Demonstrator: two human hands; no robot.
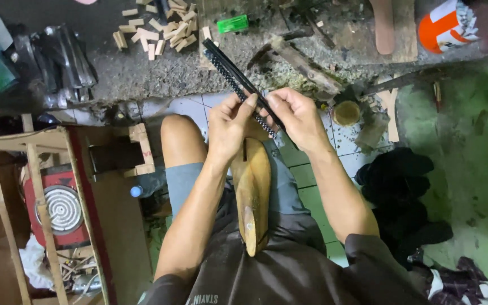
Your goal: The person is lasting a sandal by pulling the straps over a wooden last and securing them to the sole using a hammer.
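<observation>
My left hand point(230, 121) and right hand point(297, 116) both grip long black rasp point(238, 79) over wooden shoe form point(252, 192) on lap; orange-white can point(444, 25) top right.

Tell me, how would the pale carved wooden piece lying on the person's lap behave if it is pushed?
The pale carved wooden piece is probably stiff, since it looks like solid wood. Its rounded, tapered shape may let it rock or slide off the lap. Both hands, left and right, grip the long dark rasp, so nothing steadies it.

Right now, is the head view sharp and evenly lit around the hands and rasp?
Head view: left hand, right hand and black rasp are sharp and well lit; the wooden form shows a glossy highlight; left-side corners fall dark; the edges bend, wide-angle.
</observation>
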